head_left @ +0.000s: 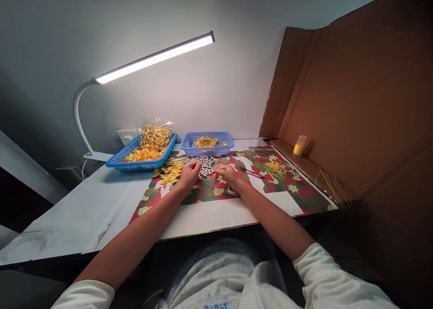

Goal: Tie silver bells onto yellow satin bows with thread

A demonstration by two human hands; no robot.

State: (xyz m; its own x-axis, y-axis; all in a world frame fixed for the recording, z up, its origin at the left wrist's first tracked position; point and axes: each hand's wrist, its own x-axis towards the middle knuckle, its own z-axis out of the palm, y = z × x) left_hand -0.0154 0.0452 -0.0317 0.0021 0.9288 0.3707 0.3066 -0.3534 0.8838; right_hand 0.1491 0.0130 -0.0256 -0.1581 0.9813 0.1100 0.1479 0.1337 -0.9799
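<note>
My left hand (191, 173) is closed in a pinch at the near left side of a pile of small silver bells (206, 163). Across a narrow gap, my right hand (227, 174) has its fingertips pressed together at the pile's right side. Whatever lies between the fingers of either hand is too small to make out. Yellow ribbon bows (169, 172) are heaped left of my left hand. To the right of my right hand lies a slim tool with pinkish-red handles (251, 172), its kind unclear. A loose bunch of thin gold ties (275, 168) sits beyond it.
A blue basket (135, 166) full of yellow bows stands at the back left. Beside it is a second blue basket (207, 150) with fewer golden pieces. A desk lamp (155, 58) arches above. Cardboard (355, 97) walls the right side, near a small yellow bottle (299, 146).
</note>
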